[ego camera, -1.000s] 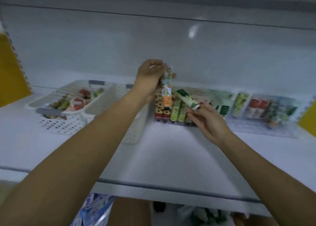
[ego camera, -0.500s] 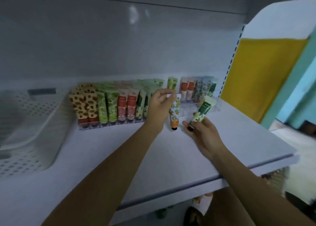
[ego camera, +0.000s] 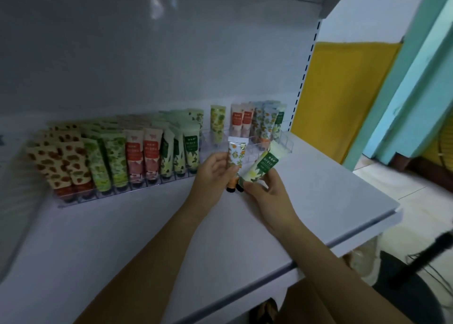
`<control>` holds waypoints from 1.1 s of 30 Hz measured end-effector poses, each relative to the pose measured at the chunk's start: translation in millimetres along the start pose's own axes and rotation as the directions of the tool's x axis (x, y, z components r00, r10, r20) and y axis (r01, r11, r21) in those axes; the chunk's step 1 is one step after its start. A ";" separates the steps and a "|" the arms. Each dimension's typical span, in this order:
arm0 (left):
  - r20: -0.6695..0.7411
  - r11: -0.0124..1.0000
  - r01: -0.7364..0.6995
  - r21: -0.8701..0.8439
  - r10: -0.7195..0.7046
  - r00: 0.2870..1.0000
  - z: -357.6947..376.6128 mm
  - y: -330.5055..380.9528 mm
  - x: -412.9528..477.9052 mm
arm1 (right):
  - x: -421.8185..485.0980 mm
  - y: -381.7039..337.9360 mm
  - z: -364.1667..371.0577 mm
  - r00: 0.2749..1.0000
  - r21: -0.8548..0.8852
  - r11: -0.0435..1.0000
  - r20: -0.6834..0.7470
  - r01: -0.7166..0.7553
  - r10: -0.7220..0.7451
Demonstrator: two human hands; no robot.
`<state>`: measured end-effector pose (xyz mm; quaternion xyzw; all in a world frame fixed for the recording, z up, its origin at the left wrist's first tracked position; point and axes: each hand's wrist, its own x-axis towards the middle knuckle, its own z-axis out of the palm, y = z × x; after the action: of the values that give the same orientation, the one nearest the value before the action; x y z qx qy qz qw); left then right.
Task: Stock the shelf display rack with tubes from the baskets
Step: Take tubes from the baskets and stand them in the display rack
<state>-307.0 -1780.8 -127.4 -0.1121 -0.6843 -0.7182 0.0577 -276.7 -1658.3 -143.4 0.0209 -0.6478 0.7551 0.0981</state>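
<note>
Two forearms: mine, bare, reaching up from the bottom of the view across the white shelf [ego camera: 318, 196].
Left hand [ego camera: 210, 174]: fingers and thumb curled round the orange-flowered tube [ego camera: 236, 155], gripping its lower half.
Right hand [ego camera: 266, 193]: thumb and fingers pinching the lower part of the green-labelled tube [ego camera: 263, 164].
Orange-flowered tube: upright, crimped end up, orange cap down, held over the shelf board in front of the racks.
Green-labelled tube: tilted, crimped end leaning up and to the right, dark cap down and just beside the orange cap; whether the two caps touch I cannot tell.
Long rack [ego camera: 122, 196]: clear plastic, standing on the shelf to the left of my hands, packed with tubes cap-down in rows.
Rows in it, left to right: brown-spotted tubes [ego camera: 58, 164], leafy green tubes [ego camera: 107, 162], red-labelled tubes [ego camera: 142, 154], dark-green-labelled tubes [ego camera: 181, 152].
Small rack [ego camera: 285, 143]: clear, beyond my hands toward the shelf's right end, only partly filled; a yellow-green tube [ego camera: 217, 124], two red-labelled ones and a cluster of pale patterned ones stand at its back.
Back panel [ego camera: 147, 54]: plain grey-white, behind both racks, with two blurred glints of light high up.
Yellow wall [ego camera: 343, 98]: off to the right, past the slotted upright.
Teal post [ego camera: 404, 78]: further right, over a pale tiled floor.
</note>
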 end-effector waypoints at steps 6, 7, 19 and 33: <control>-0.043 0.997 0.055 -0.054 -0.057 0.997 -3.5 -4.8 4.1 | 18.8 -11.6 -11.6 0.984 -0.001 0.997 -0.159 -0.080 0.078; -0.050 0.997 0.054 -0.059 -0.057 0.997 -3.2 -4.2 4.6 | 30.1 -18.1 -18.7 0.980 0.002 0.998 -0.193 -0.059 0.058; -0.099 0.992 0.034 -0.119 -0.045 0.994 1.5 -10.9 18.8 | 157.4 -16.8 -66.1 0.893 -0.463 0.882 -0.358 0.085 -0.274; -0.084 0.987 0.058 -0.152 -0.071 0.994 0.7 -18.2 23.8 | 175.7 14.4 -76.5 0.850 -0.754 0.630 -0.197 0.187 -0.488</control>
<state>-334.3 -1777.4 -139.3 -0.0617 -0.6284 -0.7734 0.0564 -444.1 -1563.9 -141.8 -0.0431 -0.8386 0.4014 0.3656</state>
